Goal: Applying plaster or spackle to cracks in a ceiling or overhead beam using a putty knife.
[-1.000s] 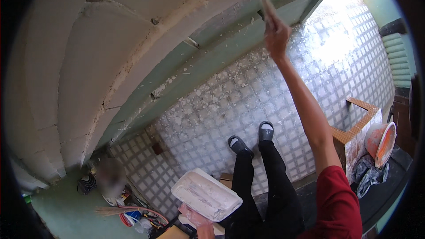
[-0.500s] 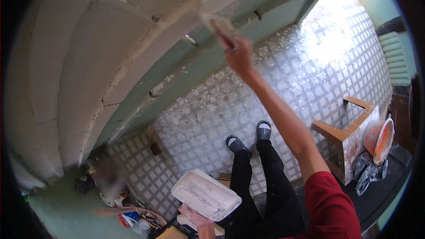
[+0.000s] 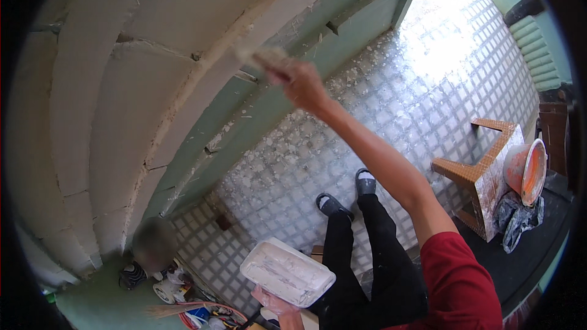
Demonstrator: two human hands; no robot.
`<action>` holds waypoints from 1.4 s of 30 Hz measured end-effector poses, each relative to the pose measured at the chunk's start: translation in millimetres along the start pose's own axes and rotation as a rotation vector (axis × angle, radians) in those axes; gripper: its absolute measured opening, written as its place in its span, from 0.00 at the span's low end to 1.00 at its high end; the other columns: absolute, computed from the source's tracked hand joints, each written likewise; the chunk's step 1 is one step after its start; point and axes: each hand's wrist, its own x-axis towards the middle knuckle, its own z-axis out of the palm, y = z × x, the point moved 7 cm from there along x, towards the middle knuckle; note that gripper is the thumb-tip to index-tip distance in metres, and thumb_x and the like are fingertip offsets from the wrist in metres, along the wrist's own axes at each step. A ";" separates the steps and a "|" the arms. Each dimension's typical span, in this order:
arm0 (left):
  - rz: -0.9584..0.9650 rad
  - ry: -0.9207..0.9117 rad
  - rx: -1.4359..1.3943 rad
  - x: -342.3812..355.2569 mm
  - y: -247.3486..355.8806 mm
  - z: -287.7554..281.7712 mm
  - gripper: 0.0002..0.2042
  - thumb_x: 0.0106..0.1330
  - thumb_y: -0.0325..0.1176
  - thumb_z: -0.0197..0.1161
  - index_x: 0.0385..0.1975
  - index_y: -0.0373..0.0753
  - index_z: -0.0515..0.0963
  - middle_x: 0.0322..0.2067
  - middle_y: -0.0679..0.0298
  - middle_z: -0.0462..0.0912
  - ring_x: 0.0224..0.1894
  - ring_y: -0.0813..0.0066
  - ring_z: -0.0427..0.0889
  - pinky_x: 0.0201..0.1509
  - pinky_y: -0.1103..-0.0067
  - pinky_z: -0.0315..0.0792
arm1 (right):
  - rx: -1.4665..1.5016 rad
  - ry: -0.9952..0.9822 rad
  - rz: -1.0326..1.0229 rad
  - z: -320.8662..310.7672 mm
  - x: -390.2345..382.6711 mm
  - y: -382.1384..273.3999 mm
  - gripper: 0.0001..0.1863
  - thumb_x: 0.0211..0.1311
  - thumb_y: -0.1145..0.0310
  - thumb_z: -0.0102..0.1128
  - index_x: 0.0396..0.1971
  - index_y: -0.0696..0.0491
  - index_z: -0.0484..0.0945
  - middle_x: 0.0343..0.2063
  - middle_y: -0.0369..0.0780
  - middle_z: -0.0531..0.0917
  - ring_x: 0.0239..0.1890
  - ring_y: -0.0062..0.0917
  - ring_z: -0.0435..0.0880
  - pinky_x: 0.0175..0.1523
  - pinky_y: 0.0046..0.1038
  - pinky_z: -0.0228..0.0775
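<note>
My right hand is closed round a putty knife, its blade smeared by motion. The blade is at the lower edge of the pale block wall, beside a rough joint; whether it touches cannot be made out. Low in front of my body, my left hand grips the near side of a white rectangular tray. White paste coats the inside of the tray. The left fingers are partly hidden beneath it.
A green ledge runs below the blocks. White flakes lie on the tiled floor. At right, an orange-stained bucket and a grey plastic bag sit by a tipped brown stool. Hoses and a broom lie lower left.
My right hand has moved left and slightly down along the wall's edge with the putty knife. The tray stays in my left hand, and the view has shifted a little.
</note>
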 end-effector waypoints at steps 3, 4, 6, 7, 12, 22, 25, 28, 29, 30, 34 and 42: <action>0.026 -0.007 0.034 -5.6 4.1 3.6 0.35 0.56 0.57 0.47 0.62 0.42 0.60 0.59 0.59 0.66 0.58 0.55 0.67 0.59 0.60 0.65 | -0.175 0.311 0.288 -62.8 25.5 28.4 0.21 0.54 0.80 0.50 0.48 0.48 0.78 0.31 0.52 0.78 0.27 0.43 0.79 0.34 0.30 0.71; 0.023 -0.003 0.025 -6.3 2.5 1.6 0.35 0.56 0.57 0.47 0.62 0.42 0.60 0.59 0.59 0.66 0.58 0.55 0.67 0.59 0.60 0.65 | -0.188 0.466 0.306 -85.3 32.0 37.9 0.20 0.54 0.79 0.49 0.47 0.49 0.79 0.28 0.54 0.77 0.24 0.46 0.77 0.32 0.31 0.69; 0.011 0.021 -0.040 -5.4 -1.7 -5.3 0.32 0.58 0.56 0.42 0.58 0.41 0.65 0.57 0.60 0.67 0.57 0.57 0.68 0.58 0.63 0.66 | -0.439 0.456 0.265 -108.7 47.2 64.3 0.18 0.55 0.77 0.48 0.44 0.50 0.80 0.29 0.55 0.76 0.24 0.47 0.76 0.31 0.32 0.68; 0.016 0.032 -0.049 -6.5 0.2 -9.0 0.32 0.58 0.56 0.42 0.58 0.41 0.65 0.57 0.60 0.67 0.57 0.57 0.68 0.58 0.63 0.66 | -0.430 0.444 0.265 -96.9 45.4 66.0 0.18 0.55 0.77 0.48 0.44 0.50 0.80 0.29 0.55 0.76 0.24 0.47 0.76 0.31 0.32 0.68; 0.030 0.048 -0.023 -14.7 10.2 -18.5 0.33 0.57 0.57 0.42 0.58 0.41 0.64 0.56 0.60 0.68 0.56 0.58 0.68 0.56 0.64 0.66 | -0.274 0.237 0.364 -10.7 11.5 36.4 0.18 0.58 0.74 0.53 0.50 0.49 0.77 0.19 0.52 0.75 0.18 0.17 0.67 0.29 0.29 0.64; 0.047 0.046 0.025 -22.4 16.5 -22.5 0.35 0.55 0.58 0.46 0.62 0.45 0.62 0.60 0.60 0.66 0.58 0.54 0.69 0.58 0.56 0.66 | 0.018 0.017 0.059 56.7 -17.5 -30.3 0.19 0.56 0.76 0.57 0.50 0.53 0.76 0.46 0.48 0.78 0.52 0.35 0.77 0.57 0.33 0.67; 0.038 0.011 -0.107 -23.5 14.8 -18.4 0.36 0.55 0.58 0.46 0.62 0.45 0.62 0.60 0.60 0.65 0.58 0.54 0.68 0.59 0.58 0.66 | -0.002 0.154 0.263 -0.4 -8.0 -12.5 0.17 0.59 0.75 0.54 0.49 0.51 0.77 0.42 0.48 0.80 0.43 0.28 0.83 0.46 0.27 0.73; 0.021 0.067 -0.085 -23.0 10.1 -24.4 0.34 0.55 0.57 0.44 0.59 0.43 0.64 0.57 0.61 0.67 0.57 0.58 0.67 0.58 0.64 0.65 | -0.339 0.358 0.422 -78.5 27.3 25.1 0.17 0.59 0.74 0.54 0.49 0.50 0.78 0.34 0.52 0.80 0.32 0.28 0.85 0.35 0.28 0.72; 0.016 0.045 -0.102 -22.3 6.5 -22.6 0.34 0.55 0.57 0.44 0.59 0.43 0.64 0.57 0.61 0.67 0.57 0.58 0.67 0.58 0.63 0.64 | -0.367 0.434 0.386 -98.7 43.2 24.6 0.17 0.59 0.74 0.54 0.49 0.49 0.78 0.32 0.53 0.79 0.30 0.31 0.85 0.34 0.30 0.72; 0.011 0.024 -0.118 -23.0 3.5 -20.2 0.33 0.56 0.57 0.44 0.60 0.43 0.64 0.58 0.61 0.67 0.57 0.58 0.67 0.59 0.63 0.64 | -0.378 0.435 0.384 -102.1 50.0 35.1 0.17 0.59 0.74 0.54 0.49 0.49 0.78 0.32 0.53 0.79 0.30 0.31 0.85 0.34 0.30 0.72; 0.011 0.046 -0.102 -28.1 1.2 -17.4 0.33 0.56 0.57 0.45 0.59 0.43 0.64 0.58 0.61 0.66 0.57 0.58 0.67 0.60 0.63 0.64 | -0.470 0.133 0.412 -54.3 36.3 56.0 0.22 0.52 0.81 0.52 0.49 0.49 0.77 0.37 0.51 0.79 0.38 0.42 0.82 0.42 0.33 0.72; 0.059 0.049 -0.087 -36.9 16.2 -5.3 0.33 0.57 0.55 0.44 0.61 0.43 0.61 0.58 0.60 0.67 0.57 0.56 0.69 0.58 0.60 0.66 | -0.113 0.092 0.333 -30.8 -0.4 30.8 0.22 0.55 0.77 0.55 0.52 0.49 0.75 0.47 0.45 0.78 0.49 0.37 0.79 0.53 0.29 0.70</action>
